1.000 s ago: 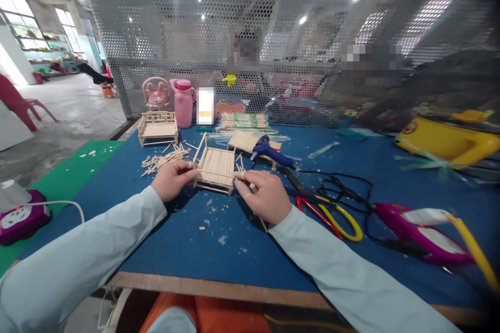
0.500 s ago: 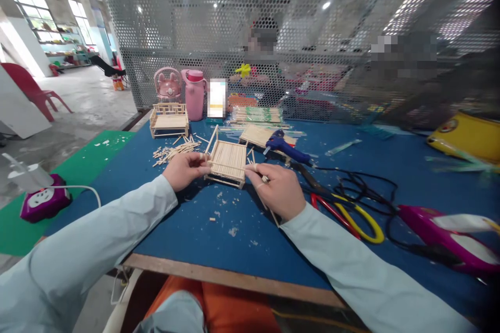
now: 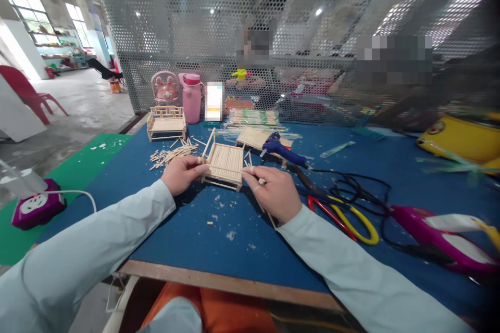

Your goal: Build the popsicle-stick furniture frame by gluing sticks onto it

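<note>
Seemingly, the step in hand is the lining-up of a thin stick [image 3: 225, 169] along the near, six-o'clock edge of a small stick-built frame [image 3: 226, 156]. The frame is set on the blue table [image 3: 167, 242], between the two hands, with its slatted surface facing up and a slanting stick post [image 3: 213, 139] raised at its eleven-o'clock corner. Whether the thin stick is touching the frame or is held just above it cannot be told from this angle.

For the next move, a level stick and matched ends would be called for — any pressure being kept light, since the pieces look slender.

The left hand [image 3: 183, 173], just below nine o'clock of the frame, is closed in a pinch on one end of the stick, thumb against fingertips. By the right hand [image 3: 275, 190], at four o'clock, the other end is pinched in the same way; a spare stick [image 3: 269, 217] appears to be tucked beneath its palm, slanted toward five o'clock. Both forearms are brought in low, from eight and four o'clock.

Near nine o'clock a heap of short sticks [image 3: 172, 156] is spread; a blue glue gun [image 3: 287, 152] is laid near three o'clock — its tip pointed toward the frame.
</note>
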The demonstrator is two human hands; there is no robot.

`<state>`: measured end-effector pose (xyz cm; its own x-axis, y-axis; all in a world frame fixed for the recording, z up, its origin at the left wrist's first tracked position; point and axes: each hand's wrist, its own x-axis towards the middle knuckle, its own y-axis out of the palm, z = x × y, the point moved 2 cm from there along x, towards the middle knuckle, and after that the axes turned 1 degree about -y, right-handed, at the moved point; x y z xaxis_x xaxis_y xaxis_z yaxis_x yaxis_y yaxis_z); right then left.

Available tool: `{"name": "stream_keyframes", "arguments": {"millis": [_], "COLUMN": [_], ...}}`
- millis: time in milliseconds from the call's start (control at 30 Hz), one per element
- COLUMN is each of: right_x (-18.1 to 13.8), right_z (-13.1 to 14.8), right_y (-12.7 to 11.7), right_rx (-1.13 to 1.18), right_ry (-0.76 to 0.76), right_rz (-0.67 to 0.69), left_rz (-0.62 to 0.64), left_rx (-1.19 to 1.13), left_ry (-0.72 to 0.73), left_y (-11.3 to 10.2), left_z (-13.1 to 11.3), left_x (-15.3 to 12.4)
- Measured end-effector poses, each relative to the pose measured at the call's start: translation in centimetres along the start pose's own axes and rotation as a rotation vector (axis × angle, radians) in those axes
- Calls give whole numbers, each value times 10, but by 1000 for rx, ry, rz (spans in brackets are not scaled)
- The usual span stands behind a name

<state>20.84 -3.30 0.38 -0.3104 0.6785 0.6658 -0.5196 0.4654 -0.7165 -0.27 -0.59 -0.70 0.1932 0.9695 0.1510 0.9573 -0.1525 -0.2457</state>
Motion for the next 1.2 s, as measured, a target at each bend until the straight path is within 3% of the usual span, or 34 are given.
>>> {"name": "stream_keyframes", "arguments": {"millis": [300, 467, 967, 1200], "right_x": [0, -1, -1, 10], "right_z": [0, 2, 4, -11], "right_y": [0, -3, -3, -28], "right_rx": [13, -7, 6, 99], "right_ry": [-8, -13, -21, 187], "right_rz": [-8, 4, 3, -64], "left_rz": [-50, -14, -34, -30], "left_rx": [70, -50, 4, 44], "left_ry": [79, -10, 39, 51], "left_y": [-1, 3, 4, 3], "left_z": [3, 3, 2, 0], "left_x": [1, 0, 1, 0]}}
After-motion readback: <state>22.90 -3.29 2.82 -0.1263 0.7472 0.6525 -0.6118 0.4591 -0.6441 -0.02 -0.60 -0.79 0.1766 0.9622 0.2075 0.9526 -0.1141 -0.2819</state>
